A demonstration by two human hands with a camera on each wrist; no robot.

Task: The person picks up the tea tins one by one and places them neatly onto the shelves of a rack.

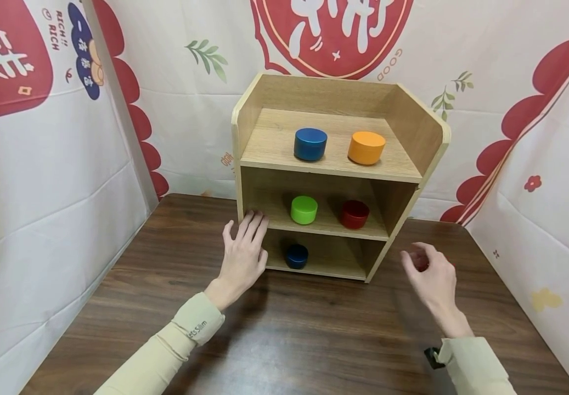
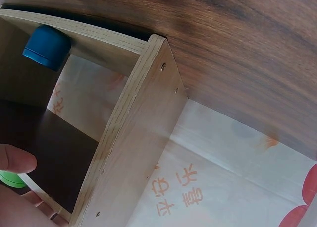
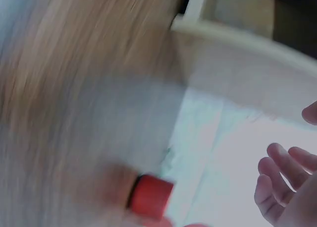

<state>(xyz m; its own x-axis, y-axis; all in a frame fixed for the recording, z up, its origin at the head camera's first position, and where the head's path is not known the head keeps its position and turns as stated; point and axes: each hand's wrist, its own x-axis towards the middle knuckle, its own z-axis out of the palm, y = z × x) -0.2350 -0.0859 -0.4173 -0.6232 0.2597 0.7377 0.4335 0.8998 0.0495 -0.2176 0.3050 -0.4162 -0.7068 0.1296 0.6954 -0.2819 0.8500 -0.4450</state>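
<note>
My left hand (image 1: 242, 258) rests at the front left edge of a wooden shelf (image 1: 331, 233), fingers extended around the level of its middle board. In the left wrist view the thumb (image 2: 17, 159) stands apart from the other fingers near that board. To the right of the shelf, my right hand (image 1: 432, 277) hovers with loosely bent fingers over a red round tin (image 3: 151, 196), mostly hidden by it in the head view. The right wrist view has the tin on the table, apart from the fingers, and is blurred.
On the top shelf are a blue tin (image 1: 310, 145) and an orange tin (image 1: 366, 148). The middle holds a green tin (image 1: 304, 210) and a dark red tin (image 1: 354, 214). Another blue tin (image 1: 296, 257) sits at the bottom. Printed cloth (image 1: 180, 126) surrounds the wooden table (image 1: 314, 329).
</note>
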